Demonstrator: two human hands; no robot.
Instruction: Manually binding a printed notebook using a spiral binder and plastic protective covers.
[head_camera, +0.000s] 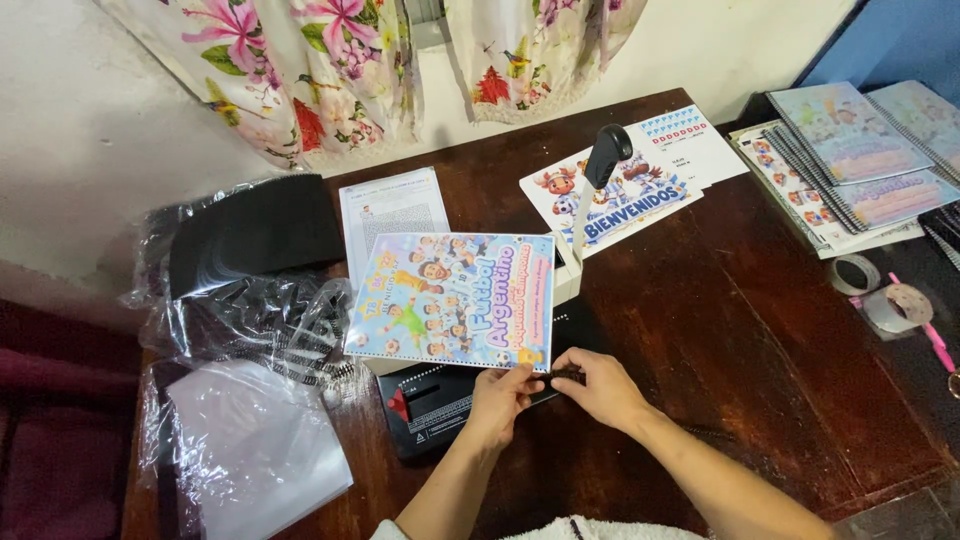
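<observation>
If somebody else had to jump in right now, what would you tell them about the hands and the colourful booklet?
Left hand pinches the near edge of the colourful booklet, which lies on the binding machine.
Right hand holds a small black piece, likely the binding comb, at that same edge.
Done: booklet lies on the machine.
Left: the comb does not look threaded through yet; lever stands up.
Finished spiral books sit far right; tape rolls nearby.
</observation>
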